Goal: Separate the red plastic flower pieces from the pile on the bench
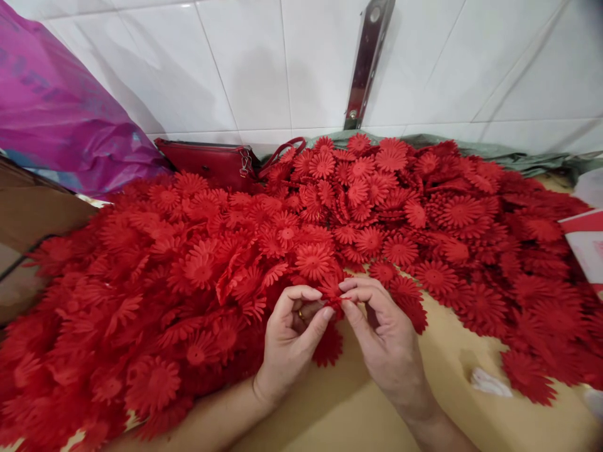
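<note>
1. Your left hand [293,333] is curled, thumb and forefinger pinched together at the tips.
2. Your right hand [384,333] mirrors it, fingertips meeting the left's.
3. Both forearms angle inward.

Bare worktop [452,351] lies open along the near edge and toward the near right corner. Heaped red flower pieces [198,270] block the left and far side; a white scrap [490,382] lies near right.
</note>
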